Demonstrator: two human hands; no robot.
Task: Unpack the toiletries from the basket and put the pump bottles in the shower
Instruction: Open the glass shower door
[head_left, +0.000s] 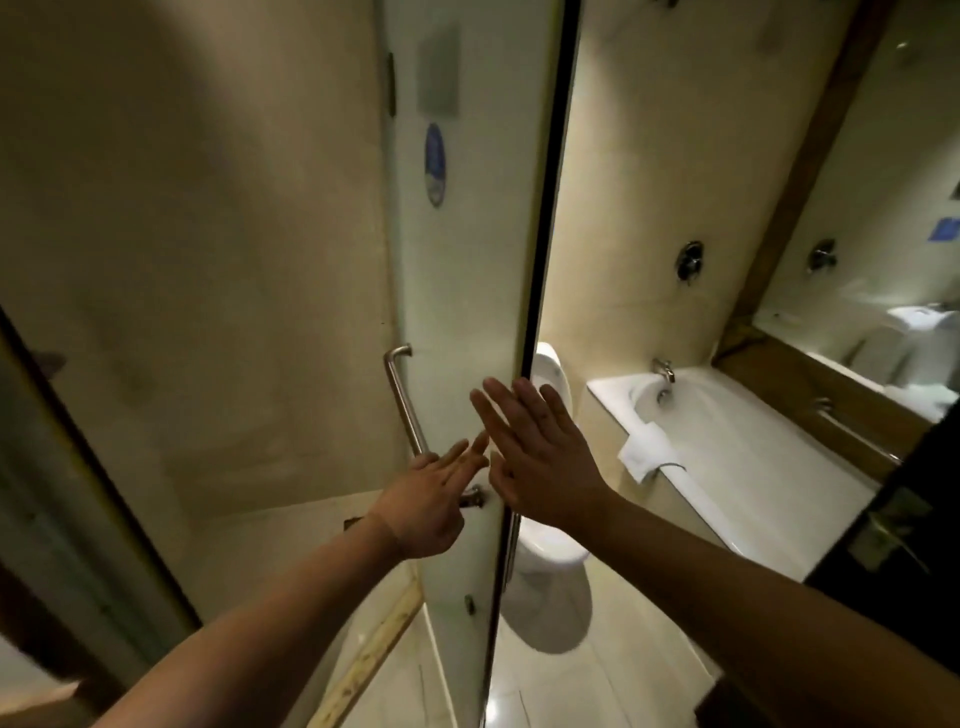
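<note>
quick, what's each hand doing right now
Left hand: open, holding nothing, fingers by the door handle.
Right hand: open, flat at the glass door edge, holding nothing.

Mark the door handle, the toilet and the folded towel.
door handle (402, 402), head view, middle of the bar
toilet (545, 551), head view, seat
towel (647, 451), head view, folded part on tub rim

The glass door (457, 312) hides part of the toilet (545, 561); its oval sticker (435, 163) is unreadable
</note>
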